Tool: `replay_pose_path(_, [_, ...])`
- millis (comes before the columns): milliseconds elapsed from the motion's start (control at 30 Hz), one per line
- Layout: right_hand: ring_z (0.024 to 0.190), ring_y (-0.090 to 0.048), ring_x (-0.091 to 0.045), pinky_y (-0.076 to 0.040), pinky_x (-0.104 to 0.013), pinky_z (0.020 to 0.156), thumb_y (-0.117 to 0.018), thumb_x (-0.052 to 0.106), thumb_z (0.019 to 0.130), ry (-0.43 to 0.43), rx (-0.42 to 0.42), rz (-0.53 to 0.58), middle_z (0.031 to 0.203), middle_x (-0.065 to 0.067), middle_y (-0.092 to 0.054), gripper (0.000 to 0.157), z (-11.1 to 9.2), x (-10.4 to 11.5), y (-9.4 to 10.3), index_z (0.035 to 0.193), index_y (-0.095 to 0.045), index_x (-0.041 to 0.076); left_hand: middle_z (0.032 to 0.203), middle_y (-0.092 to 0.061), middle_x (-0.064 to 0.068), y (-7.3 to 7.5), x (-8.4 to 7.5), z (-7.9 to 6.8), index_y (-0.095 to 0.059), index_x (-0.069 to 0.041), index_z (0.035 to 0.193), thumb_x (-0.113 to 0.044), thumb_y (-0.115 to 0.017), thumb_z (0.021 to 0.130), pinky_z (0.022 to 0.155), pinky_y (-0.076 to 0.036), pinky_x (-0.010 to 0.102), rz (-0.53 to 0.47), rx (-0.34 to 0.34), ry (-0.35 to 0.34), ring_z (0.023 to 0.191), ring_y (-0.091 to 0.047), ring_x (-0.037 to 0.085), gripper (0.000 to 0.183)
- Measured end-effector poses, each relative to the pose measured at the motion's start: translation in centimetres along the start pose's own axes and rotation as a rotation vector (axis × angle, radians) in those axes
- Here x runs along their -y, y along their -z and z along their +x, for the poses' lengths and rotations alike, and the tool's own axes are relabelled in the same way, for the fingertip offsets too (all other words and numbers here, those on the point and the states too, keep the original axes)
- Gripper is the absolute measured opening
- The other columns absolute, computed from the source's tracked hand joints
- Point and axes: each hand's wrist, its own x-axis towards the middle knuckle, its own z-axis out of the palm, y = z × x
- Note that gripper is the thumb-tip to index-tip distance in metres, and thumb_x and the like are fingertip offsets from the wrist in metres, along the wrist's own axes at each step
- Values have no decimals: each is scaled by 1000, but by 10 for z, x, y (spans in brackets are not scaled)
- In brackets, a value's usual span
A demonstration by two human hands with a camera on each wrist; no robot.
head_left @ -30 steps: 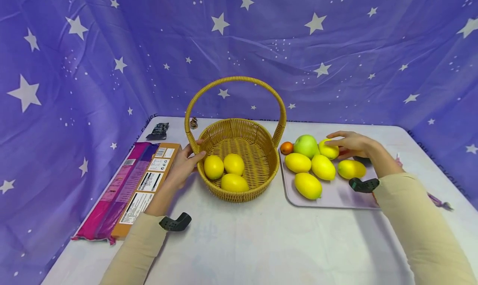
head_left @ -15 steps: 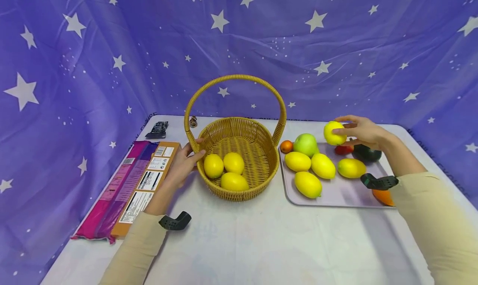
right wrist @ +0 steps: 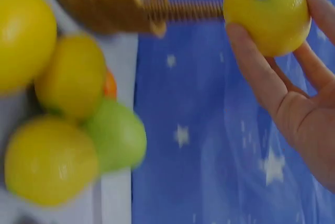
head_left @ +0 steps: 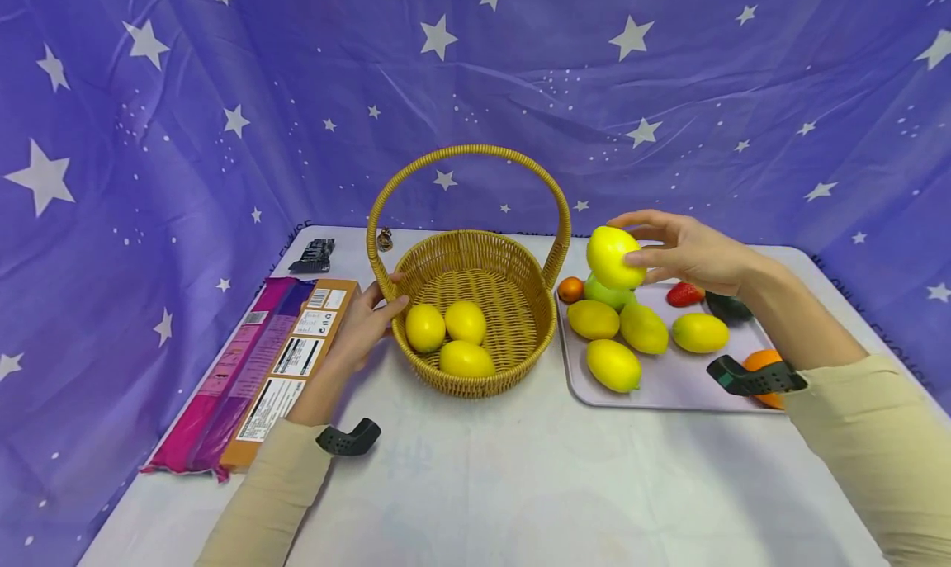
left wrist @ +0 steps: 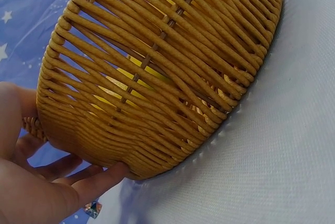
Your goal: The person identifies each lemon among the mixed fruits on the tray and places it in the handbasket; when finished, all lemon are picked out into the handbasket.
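My right hand [head_left: 698, 249] holds a yellow lemon [head_left: 611, 256] between thumb and fingertips, raised above the back left corner of the lilac tray [head_left: 669, 389]. In the right wrist view the held lemon [right wrist: 267, 12] shows a small green stem mark. My left hand [head_left: 364, 323] grips the left rim of a round wicker basket [head_left: 513, 336], beside the foot of its tall handle. Fingers of that hand press the basket's woven side [left wrist: 172, 82] in the left wrist view. Three lemons [head_left: 465, 361] lie in the basket's front left. Several more lemons [head_left: 613, 366] are on the tray.
Also on the tray are a green apple [head_left: 603, 296], a small orange fruit [head_left: 570, 290], a strawberry [head_left: 684, 294], a dark green fruit [head_left: 728, 306] and an orange [head_left: 765, 373]. Flat packages [head_left: 253, 369] lie left of the basket, with a black wrapper [head_left: 313, 256] behind them.
My right hand has lifted the lemon from the back of the tray and carried it left, over the green apple. The left hand stays on the basket rim.
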Motion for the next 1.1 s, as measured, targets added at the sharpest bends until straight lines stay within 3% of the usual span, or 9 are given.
replay_pose_path(133, [126, -45, -37, -47, -50, 96, -66, 20, 94, 47, 150, -97, 149, -13, -35, 56, 16, 6, -31, 144, -42, 14, 149, -34, 19, 0, -1, 0, -37, -8, 147, -14, -51, 101, 89, -53, 40, -2, -4, 4, 123, -48, 36, 48])
replay_pose_path(267, [130, -42, -34, -41, -49, 103, -70, 24, 91, 115, 274, -156, 145, -6, -43, 57, 39, 6, -64, 142, -46, 14, 149, -34, 19, 0, -2, 0, -37, -8, 147, -15, -51, 101, 90, -53, 41, -6, -3, 2, 125, -47, 36, 49])
replay_pose_path(533, [129, -42, -27, -39, -41, 106, -74, 23, 88, 131, 396, -249, 141, -7, -47, 57, 86, -4, -114, 138, -50, 10, 149, -34, 19, 0, 1, -1, -38, -8, 147, -15, -51, 101, 91, -52, 42, -10, -4, 4, 124, -48, 36, 48])
replay_pose_path(800, [118, -46, -23, -45, -35, 95, -76, 26, 86, 17, 411, -356, 131, -3, -52, 54, 112, -10, -135, 135, -55, 17, 149, -34, 18, -1, -1, -2, -39, -9, 146, -15, -52, 101, 91, -52, 44, -6, -8, 2, 123, -47, 36, 47])
replay_pose_path(967, [115, -45, -23, -52, -34, 84, -75, 27, 87, -79, 447, -312, 133, -8, -48, 54, 116, -10, -137, 136, -54, 18, 148, -35, 19, -1, -1, -1, -38, -9, 147, -15, -51, 101, 89, -53, 41, -9, -3, 3, 123, -48, 36, 48])
replay_pose_path(1100, [120, -49, -25, -52, -37, 90, -71, 26, 90, -91, 473, -228, 140, -15, -43, 57, 108, -4, -124, 141, -48, 16, 148, -35, 19, 0, -2, -1, -38, -8, 147, -15, -52, 101, 86, -54, 37, -6, -1, 5, 123, -48, 36, 48])
